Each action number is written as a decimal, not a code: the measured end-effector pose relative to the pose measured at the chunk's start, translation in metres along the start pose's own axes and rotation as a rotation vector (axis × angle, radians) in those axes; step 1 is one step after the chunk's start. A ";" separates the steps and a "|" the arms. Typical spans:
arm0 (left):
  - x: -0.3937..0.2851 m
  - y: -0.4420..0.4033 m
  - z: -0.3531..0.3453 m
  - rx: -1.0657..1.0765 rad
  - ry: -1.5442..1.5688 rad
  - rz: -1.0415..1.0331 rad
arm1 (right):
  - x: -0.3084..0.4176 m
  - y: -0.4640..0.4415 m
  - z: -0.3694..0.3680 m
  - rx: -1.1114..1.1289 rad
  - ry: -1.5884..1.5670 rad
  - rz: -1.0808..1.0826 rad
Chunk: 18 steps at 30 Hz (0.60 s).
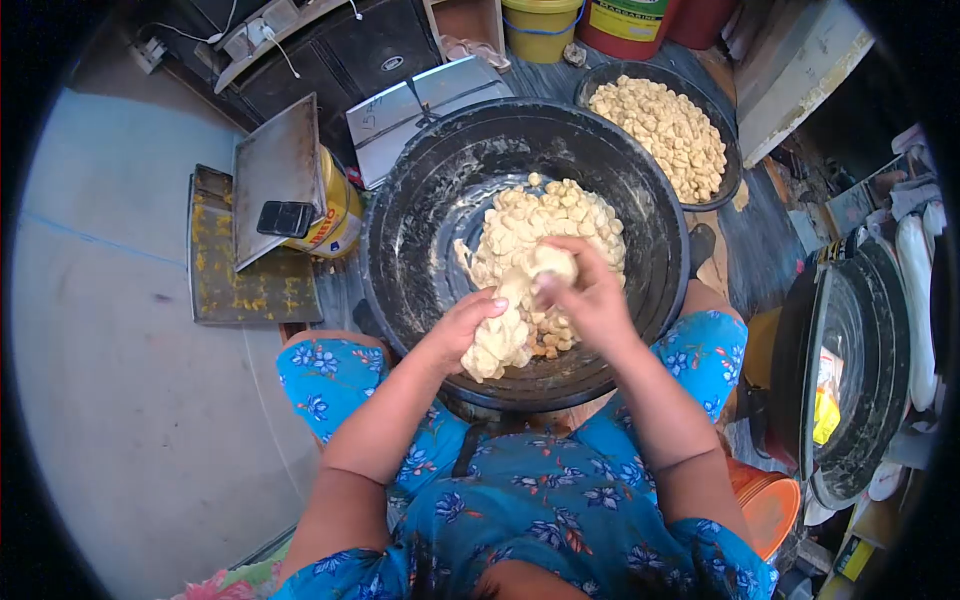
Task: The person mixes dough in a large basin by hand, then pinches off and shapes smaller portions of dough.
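A large black basin (415, 300) stands between my knees, with a heap of pale dough pieces (545, 215) in it. Over its near part, my left hand (470, 325) is wrapped round a long lumpy clump of dough (497, 345). My right hand (590, 295), slightly blurred, grips a smaller lump of dough (553, 263) at the upper end of that clump. Small browner pieces (550, 345) lie below my right hand in the basin.
A smaller black basin (735, 180) full of dough pieces stands at the back right. Trays (280, 180), a phone (285, 218) and a yellow bucket (340, 215) are at the left. Large black tubs (865, 370) and an orange bucket (768, 515) stand right.
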State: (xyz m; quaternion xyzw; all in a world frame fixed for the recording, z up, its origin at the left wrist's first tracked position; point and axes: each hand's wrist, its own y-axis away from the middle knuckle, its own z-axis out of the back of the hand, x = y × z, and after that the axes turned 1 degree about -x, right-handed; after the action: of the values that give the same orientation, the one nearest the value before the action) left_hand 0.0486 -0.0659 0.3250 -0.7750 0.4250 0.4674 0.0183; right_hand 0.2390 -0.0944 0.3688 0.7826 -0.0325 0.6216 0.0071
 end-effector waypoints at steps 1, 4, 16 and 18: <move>-0.002 0.000 0.004 0.023 0.028 0.020 | 0.013 -0.006 0.012 -0.049 0.020 -0.044; -0.006 0.004 0.009 0.020 0.100 0.067 | 0.015 -0.021 0.046 -0.112 0.217 0.029; -0.015 0.018 0.011 0.026 -0.329 0.070 | 0.002 -0.017 0.004 0.540 0.695 -0.119; -0.016 0.021 0.016 -0.021 -0.388 0.016 | -0.007 -0.016 0.002 0.345 0.484 -0.107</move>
State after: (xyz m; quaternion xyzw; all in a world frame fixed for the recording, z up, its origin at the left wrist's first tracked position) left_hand 0.0200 -0.0624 0.3357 -0.6669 0.4147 0.6128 0.0879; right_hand 0.2409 -0.0778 0.3621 0.6019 0.1175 0.7852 -0.0859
